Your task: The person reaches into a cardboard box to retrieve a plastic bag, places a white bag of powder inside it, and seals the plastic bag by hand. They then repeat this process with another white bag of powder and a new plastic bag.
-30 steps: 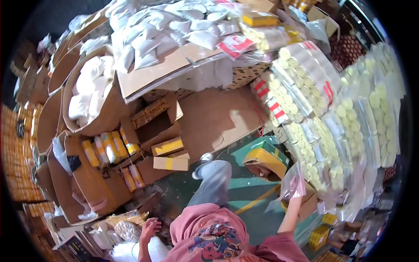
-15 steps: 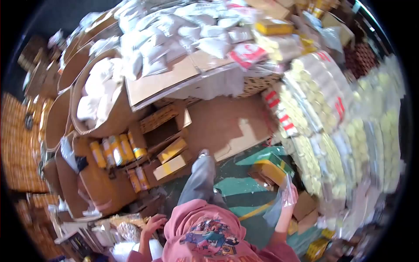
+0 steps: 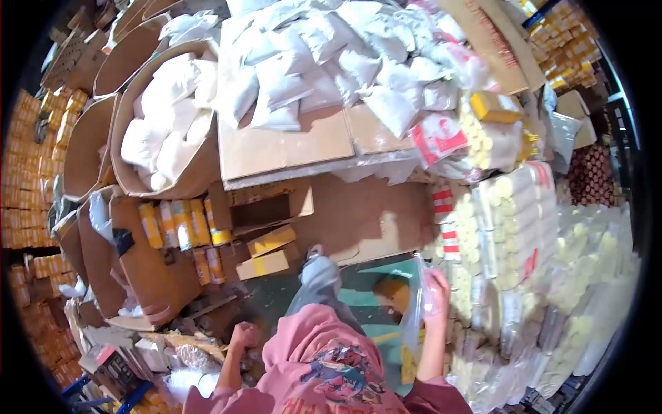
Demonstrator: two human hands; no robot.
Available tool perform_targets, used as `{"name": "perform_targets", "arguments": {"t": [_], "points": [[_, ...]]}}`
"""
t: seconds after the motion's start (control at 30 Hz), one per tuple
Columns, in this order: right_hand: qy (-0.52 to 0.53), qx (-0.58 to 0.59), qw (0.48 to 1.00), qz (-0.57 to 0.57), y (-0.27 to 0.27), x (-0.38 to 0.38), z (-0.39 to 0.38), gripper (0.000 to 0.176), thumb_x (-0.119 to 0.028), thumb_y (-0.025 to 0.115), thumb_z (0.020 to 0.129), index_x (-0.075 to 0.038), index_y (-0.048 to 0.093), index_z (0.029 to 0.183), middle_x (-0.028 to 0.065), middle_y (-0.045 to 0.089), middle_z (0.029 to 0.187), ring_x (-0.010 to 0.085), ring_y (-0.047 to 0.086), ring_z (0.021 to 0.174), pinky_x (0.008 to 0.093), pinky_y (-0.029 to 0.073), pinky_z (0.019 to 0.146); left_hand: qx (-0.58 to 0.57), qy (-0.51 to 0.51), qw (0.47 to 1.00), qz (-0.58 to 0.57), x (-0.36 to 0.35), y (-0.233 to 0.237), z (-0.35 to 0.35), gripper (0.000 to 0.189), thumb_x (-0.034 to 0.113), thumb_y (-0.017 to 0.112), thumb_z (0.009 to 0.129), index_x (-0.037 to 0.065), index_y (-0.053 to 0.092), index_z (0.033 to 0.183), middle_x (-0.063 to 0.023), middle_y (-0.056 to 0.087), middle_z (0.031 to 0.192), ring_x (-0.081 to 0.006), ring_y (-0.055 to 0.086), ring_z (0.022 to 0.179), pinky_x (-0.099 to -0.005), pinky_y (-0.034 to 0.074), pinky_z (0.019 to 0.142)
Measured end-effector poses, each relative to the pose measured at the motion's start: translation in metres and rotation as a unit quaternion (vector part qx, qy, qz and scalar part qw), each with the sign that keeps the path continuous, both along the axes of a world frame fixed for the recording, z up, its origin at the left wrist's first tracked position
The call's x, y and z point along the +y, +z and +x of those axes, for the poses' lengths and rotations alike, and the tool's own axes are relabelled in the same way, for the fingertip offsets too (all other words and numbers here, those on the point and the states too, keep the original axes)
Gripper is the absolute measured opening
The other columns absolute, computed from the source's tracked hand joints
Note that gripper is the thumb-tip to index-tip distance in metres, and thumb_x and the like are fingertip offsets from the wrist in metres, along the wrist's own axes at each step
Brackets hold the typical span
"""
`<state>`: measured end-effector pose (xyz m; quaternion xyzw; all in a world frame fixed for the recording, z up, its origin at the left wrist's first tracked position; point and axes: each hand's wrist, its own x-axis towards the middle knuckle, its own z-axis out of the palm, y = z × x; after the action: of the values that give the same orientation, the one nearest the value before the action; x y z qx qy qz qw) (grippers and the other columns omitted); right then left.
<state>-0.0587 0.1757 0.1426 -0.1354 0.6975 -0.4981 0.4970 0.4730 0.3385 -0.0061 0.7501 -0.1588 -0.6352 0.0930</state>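
Note:
My right hand (image 3: 436, 293) grips a transparent plastic bag (image 3: 412, 307), which hangs down past my wrist at the right of my body. The bag looks limp and flat. At my left side, my left hand (image 3: 245, 336) is loosely curled, and I see nothing in it. Below it to the left lie a bubble-wrapped bundle (image 3: 192, 357) and flattened cardboard. Stacked packs of pale yellow round items in plastic wrap (image 3: 507, 228) rise just beyond my right hand.
Ahead, cardboard (image 3: 289, 145) carries many white filled bags (image 3: 279, 90). A large carton (image 3: 200, 162) of white bundles stands left of it. Orange-and-white packs (image 3: 181, 224) and small boxes (image 3: 262, 265) lie nearer. A brown carton (image 3: 393, 293) sits on the green floor (image 3: 355, 283).
My view has shifted as I step forward, and the stacks ahead look closer. My right hand with the bag has swung inward and up. The fingers of my left hand have curled in.

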Motion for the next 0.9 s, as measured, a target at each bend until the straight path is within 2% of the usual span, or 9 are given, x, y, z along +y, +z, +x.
{"name": "perform_targets", "arguments": {"t": [0.07, 0.13, 0.2, 0.3, 0.37, 0.4, 0.53, 0.7, 0.9], "points": [[0.012, 0.005, 1.000, 0.002, 0.037, -0.034, 0.018, 0.014, -0.006, 0.061, 0.086, -0.002, 0.066, 0.098, -0.0006, 0.063, 0.088, 0.0069, 0.056, 0.076, 0.0207, 0.046, 0.069, -0.025, -0.057, 0.993, -0.100, -0.076, 0.008, -0.038, 0.018, 0.019, 0.060, 0.088, 0.002, 0.064, 0.092, -0.0040, 0.064, 0.080, -0.0134, 0.059, 0.066, -0.0275, 0.050, 0.060], [0.055, 0.018, 0.998, -0.026, 0.058, -0.061, 0.031, 0.015, -0.007, 0.061, 0.088, -0.002, 0.066, 0.101, -0.0014, 0.063, 0.087, 0.0060, 0.056, 0.077, 0.0205, 0.046, 0.070, 0.084, 0.055, 0.981, -0.164, -0.187, 0.100, -0.124, 0.018, 0.020, 0.060, 0.090, 0.003, 0.063, 0.098, -0.0044, 0.066, 0.087, -0.0119, 0.061, 0.075, -0.0259, 0.050, 0.066], [0.109, 0.095, 0.988, -0.062, 0.077, -0.084, 0.045, 0.014, -0.007, 0.059, 0.090, -0.001, 0.065, 0.101, -0.0005, 0.064, 0.089, 0.0060, 0.056, 0.078, 0.0214, 0.046, 0.072, 0.193, 0.029, 0.946, -0.259, -0.259, 0.154, -0.194, 0.020, 0.020, 0.060, 0.092, 0.003, 0.061, 0.103, -0.0050, 0.066, 0.091, -0.0113, 0.062, 0.082, -0.0251, 0.050, 0.068], [0.177, 0.190, 0.958, -0.118, 0.089, -0.108, 0.054, 0.013, -0.004, 0.057, 0.090, 0.000, 0.064, 0.100, 0.0031, 0.065, 0.090, 0.0079, 0.059, 0.080, 0.0230, 0.047, 0.072, 0.261, -0.084, 0.908, -0.315, -0.316, 0.217, -0.280, 0.024, 0.019, 0.064, 0.090, 0.000, 0.060, 0.103, -0.0056, 0.066, 0.090, -0.0110, 0.063, 0.080, -0.0249, 0.051, 0.068], [0.205, 0.230, 0.938, -0.159, 0.106, -0.119, 0.053, 0.015, 0.001, 0.057, 0.087, 0.001, 0.063, 0.100, 0.0080, 0.066, 0.091, 0.0116, 0.061, 0.082, 0.0248, 0.048, 0.072, 0.298, -0.098, 0.896, -0.315, -0.328, 0.223, -0.320, 0.028, 0.020, 0.068, 0.087, -0.002, 0.059, 0.104, -0.0062, 0.066, 0.089, -0.0104, 0.062, 0.076, -0.0242, 0.052, 0.064], [0.207, 0.286, 0.919, -0.174, 0.109, -0.123, 0.050, 0.017, 0.004, 0.055, 0.084, 0.000, 0.063, 0.100, 0.0133, 0.066, 0.091, 0.0214, 0.065, 0.083, 0.0293, 0.050, 0.072, 0.276, -0.118, 0.892, -0.337, -0.336, 0.240, -0.336, 0.026, 0.019, 0.067, 0.087, -0.003, 0.060, 0.098, -0.0052, 0.066, 0.081, -0.0095, 0.062, 0.073, -0.0235, 0.050, 0.062], [0.246, 0.384, 0.868, -0.197, 0.110, -0.141, 0.017, 0.022, 0.006, 0.056, 0.079, -0.002, 0.063, 0.099, 0.0172, 0.063, 0.090, 0.0365, 0.062, 0.083, 0.0385, 0.051, 0.074, 0.129, -0.114, 0.900, -0.401, -0.348, 0.249, -0.380, 0.022, 0.015, 0.062, 0.087, -0.006, 0.067, 0.090, -0.0065, 0.068, 0.073, -0.0073, 0.061, 0.068, -0.0225, 0.049, 0.061], [0.292, 0.417, 0.833, -0.217, 0.126, -0.175, -0.028, 0.037, -0.010, 0.072, 0.070, -0.005, 0.063, 0.105, 0.0136, 0.052, 0.113, 0.0316, 0.053, 0.101, 0.0398, 0.046, 0.086, -0.009, -0.048, 0.886, -0.460, -0.371, 0.260, -0.435, 0.019, 0.012, 0.066, 0.085, -0.006, 0.069, 0.090, -0.0079, 0.068, 0.070, -0.0077, 0.060, 0.065, -0.0230, 0.048, 0.059], [0.336, 0.371, 0.835, -0.229, 0.142, -0.227, -0.047, 0.045, -0.010, 0.071, 0.068, 0.001, 0.060, 0.111, 0.0166, 0.053, 0.112, 0.0353, 0.051, 0.105, 0.0408, 0.045, 0.090, -0.120, -0.041, 0.818, -0.562, -0.411, 0.283, -0.465, 0.009, 0.004, 0.070, 0.079, -0.005, 0.067, 0.080, -0.0072, 0.060, 0.066, -0.0099, 0.052, 0.059, -0.0252, 0.042, 0.054]]}}
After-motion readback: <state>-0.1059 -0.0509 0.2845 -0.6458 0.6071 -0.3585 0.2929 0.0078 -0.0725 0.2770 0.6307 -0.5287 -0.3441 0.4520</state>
